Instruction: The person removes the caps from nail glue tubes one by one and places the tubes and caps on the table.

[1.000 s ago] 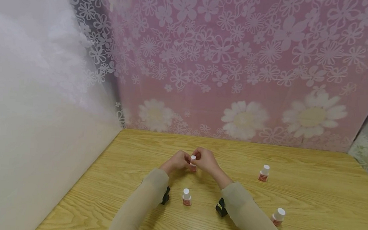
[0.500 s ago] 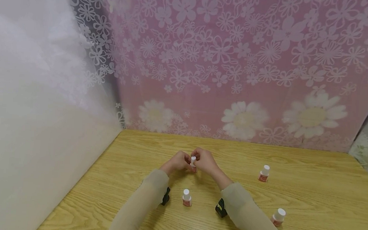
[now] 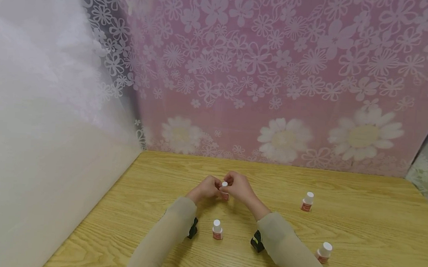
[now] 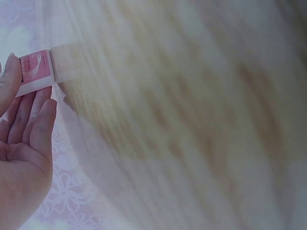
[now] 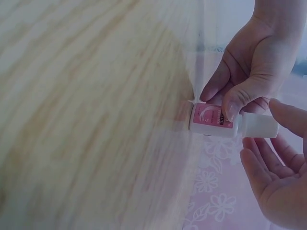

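Note:
A small white bottle (image 3: 225, 196) with a pink-red label and a white cap (image 5: 260, 125) stands upright on the wooden table. My left hand (image 3: 208, 186) holds the bottle's body from the left; its thumb (image 5: 236, 106) lies against the label in the right wrist view. At the cap is my right hand (image 3: 238, 187), thumb and fingers around it from the other side. The left wrist view shows the bottle's label (image 4: 36, 67) and the right hand's (image 4: 24, 143) fingers, while the cap lies out of that frame.
A matching bottle (image 3: 217, 230) stands between the forearms. Two more, the far-right bottle (image 3: 307, 202) and the near-right bottle (image 3: 324, 253), stand right of the right arm, the nearer one close to the sleeve. A pink flowered curtain (image 3: 236, 122) backs the table (image 3: 160, 167).
The right thumb and fingers shift slightly around the cap, dropping lower and then coming back over it. Left hand, bottle and the other bottles stay in place.

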{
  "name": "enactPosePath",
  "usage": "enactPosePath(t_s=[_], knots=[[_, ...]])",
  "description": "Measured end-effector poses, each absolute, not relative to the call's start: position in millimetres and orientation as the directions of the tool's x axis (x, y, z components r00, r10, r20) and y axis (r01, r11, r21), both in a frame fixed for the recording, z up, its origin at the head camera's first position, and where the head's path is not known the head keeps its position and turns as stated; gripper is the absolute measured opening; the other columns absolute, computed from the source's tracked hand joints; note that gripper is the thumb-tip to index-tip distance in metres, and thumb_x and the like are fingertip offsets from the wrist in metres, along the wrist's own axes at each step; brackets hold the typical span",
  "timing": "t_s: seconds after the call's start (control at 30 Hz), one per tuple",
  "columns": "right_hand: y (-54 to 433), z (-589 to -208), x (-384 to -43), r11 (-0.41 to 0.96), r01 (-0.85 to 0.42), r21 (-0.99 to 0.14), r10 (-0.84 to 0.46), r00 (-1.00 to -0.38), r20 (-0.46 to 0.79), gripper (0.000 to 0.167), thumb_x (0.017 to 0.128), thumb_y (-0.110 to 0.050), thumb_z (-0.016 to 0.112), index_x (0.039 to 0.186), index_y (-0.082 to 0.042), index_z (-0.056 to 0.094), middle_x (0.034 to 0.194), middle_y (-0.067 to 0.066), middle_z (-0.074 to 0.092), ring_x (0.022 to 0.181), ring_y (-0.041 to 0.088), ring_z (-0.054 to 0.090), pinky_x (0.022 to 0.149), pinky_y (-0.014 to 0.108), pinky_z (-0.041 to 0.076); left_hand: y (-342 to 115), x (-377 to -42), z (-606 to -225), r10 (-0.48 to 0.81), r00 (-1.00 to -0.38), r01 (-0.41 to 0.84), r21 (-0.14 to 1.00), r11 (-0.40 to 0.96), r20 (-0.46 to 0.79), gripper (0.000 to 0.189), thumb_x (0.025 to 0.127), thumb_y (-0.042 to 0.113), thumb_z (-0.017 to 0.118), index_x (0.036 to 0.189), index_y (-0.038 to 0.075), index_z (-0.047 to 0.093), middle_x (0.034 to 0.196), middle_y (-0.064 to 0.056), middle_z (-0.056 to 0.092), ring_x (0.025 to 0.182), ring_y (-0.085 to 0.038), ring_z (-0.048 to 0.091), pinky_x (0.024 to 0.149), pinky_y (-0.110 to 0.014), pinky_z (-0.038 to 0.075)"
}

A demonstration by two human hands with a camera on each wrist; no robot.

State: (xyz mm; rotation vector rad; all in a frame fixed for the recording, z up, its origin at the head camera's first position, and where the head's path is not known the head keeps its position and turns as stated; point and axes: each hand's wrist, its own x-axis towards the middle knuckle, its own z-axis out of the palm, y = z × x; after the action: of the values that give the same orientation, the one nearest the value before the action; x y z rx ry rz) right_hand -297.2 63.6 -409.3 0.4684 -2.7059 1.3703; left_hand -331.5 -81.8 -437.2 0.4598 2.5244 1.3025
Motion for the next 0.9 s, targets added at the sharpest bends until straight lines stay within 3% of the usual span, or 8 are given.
enactPosePath(t_s=[0.5, 0.9], knots=[[63.3, -411.1, -298.7, 0.586, -0.267, -0.765, -0.204, -0.962, 0.179, 0.021, 0.07, -0.009, 0.074, 0.079, -0.004, 0.056, 0.072, 0.002, 0.056, 0.067, 0.015, 0.052, 0.058, 0.028, 0.043, -82.0, -330.3, -437.1, 0.409, -0.909, 0.169, 0.828, 0.534, -0.079, 0.01, 0.071, 0.008, 0.074, 0.072, 0.0, 0.067, 0.056, 0.003, 0.053, 0.052, -0.008, 0.036, 0.049, -0.021, 0.03], [64.6, -414.4, -300.6, 0.563, -0.3, -0.77, -0.23, -0.952, 0.203, 0.014, 0.073, -0.003, 0.071, 0.081, -0.003, 0.059, 0.073, 0.002, 0.058, 0.07, 0.015, 0.055, 0.061, 0.029, 0.045, -82.4, -331.4, -437.6, 0.43, -0.9, 0.185, 0.837, 0.515, -0.066, 0.011, 0.07, 0.01, 0.075, 0.073, 0.002, 0.068, 0.06, 0.001, 0.058, 0.053, -0.008, 0.035, 0.051, -0.021, 0.029]])
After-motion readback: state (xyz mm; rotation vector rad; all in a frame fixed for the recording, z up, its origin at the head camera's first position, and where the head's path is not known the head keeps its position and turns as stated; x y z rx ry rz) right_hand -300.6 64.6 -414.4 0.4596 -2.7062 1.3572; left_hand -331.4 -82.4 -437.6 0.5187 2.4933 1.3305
